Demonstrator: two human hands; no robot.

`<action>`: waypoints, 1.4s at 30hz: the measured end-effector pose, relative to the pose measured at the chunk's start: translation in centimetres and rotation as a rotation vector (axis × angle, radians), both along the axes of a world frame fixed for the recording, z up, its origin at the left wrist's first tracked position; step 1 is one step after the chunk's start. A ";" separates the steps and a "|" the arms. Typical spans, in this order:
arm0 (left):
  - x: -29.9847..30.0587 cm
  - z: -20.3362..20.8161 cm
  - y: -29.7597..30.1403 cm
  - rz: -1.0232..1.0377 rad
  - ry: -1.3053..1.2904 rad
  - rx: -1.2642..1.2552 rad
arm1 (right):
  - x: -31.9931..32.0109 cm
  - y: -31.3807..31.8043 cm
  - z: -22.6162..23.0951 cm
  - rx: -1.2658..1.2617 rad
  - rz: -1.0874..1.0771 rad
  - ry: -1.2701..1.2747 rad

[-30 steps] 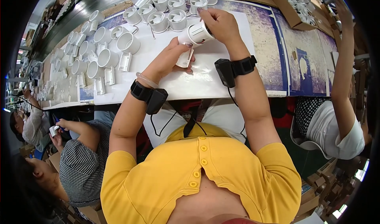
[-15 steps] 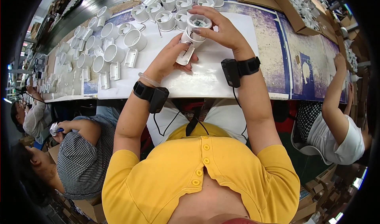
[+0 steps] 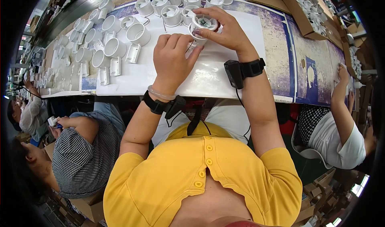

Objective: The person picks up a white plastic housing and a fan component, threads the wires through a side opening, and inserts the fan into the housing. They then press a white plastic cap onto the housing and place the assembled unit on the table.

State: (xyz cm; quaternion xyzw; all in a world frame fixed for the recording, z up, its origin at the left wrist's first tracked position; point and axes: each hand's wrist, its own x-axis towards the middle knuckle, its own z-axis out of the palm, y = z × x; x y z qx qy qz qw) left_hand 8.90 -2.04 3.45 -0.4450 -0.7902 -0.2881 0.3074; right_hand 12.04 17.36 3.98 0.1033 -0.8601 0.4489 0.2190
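Observation:
My right hand (image 3: 226, 31) grips a white round fan housing (image 3: 205, 23) by its rim, thumb in front and fingers over the far side. Inside its ring sit white blades and a small green circuit board at the hub. My left hand (image 3: 173, 58) is beside the housing's near left side, back up, fingers curled. A thin dark wire (image 3: 189, 47) runs between its thumb and forefinger, seemingly pinched; the fingertips are partly hidden. The housing's lower part is largely out of sight behind my hands.
Several white fan units (image 3: 171, 15) with blades stand behind my hands. To the left are several empty white cups with brackets (image 3: 115, 48). A white sheet (image 3: 218, 76) covers the table in front. A cardboard box (image 3: 298, 16) of white parts stands far right. Co-workers sit on both sides.
My left hand has let go of the housing's lower bracket and turned back-up, its fingers now at the wire. My right hand still holds the housing, nearly in place.

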 end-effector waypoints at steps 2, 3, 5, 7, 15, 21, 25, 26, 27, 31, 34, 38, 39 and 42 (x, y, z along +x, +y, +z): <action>0.4 -0.4 0.4 0.032 -0.082 -0.050 | -0.1 0.0 -0.2 -0.004 0.005 0.001; 0.4 -0.6 0.5 0.046 -0.122 -0.075 | -0.2 0.0 -0.3 -0.008 0.008 0.005; 0.5 -0.9 0.6 0.063 -0.117 -0.073 | -0.2 0.0 -0.3 -0.013 0.008 0.009; 0.5 -1.0 0.6 0.103 -0.106 -0.068 | -0.3 -0.1 -0.2 -0.007 -0.001 -0.004; 0.9 -1.1 0.6 0.171 -0.201 -0.072 | 0.0 -0.4 0.1 -0.003 -0.006 -0.053; 0.3 -1.4 0.3 0.145 -0.170 -0.024 | -0.2 -0.5 -0.2 -0.014 0.004 -0.012; 0.1 -1.0 -0.1 0.086 -0.110 -0.049 | -0.5 -0.2 -0.5 0.107 0.012 0.130; 0.1 -0.6 -0.2 0.061 -0.080 -0.099 | -0.4 -0.2 -0.6 0.156 0.006 0.154; 0.0 -0.4 -0.4 0.037 -0.050 -0.149 | -0.3 -0.3 -0.5 0.204 0.000 0.179; -0.7 -0.1 -1.1 -0.054 0.046 -0.357 | -0.3 -0.6 -0.8 0.295 0.023 0.193; -0.3 0.3 -1.2 -0.070 0.059 -0.414 | -0.4 -0.6 -0.8 0.321 0.050 0.178; 0.0 0.9 -1.2 -0.083 0.117 -0.483 | -0.4 -0.6 -0.8 0.310 0.080 0.149; 0.0 1.0 -1.1 -0.085 0.143 -0.504 | -0.5 -0.6 -0.8 0.287 0.084 0.141; 0.1 1.2 -0.8 -0.078 0.164 -0.571 | -0.6 -0.7 -1.0 0.254 0.093 0.129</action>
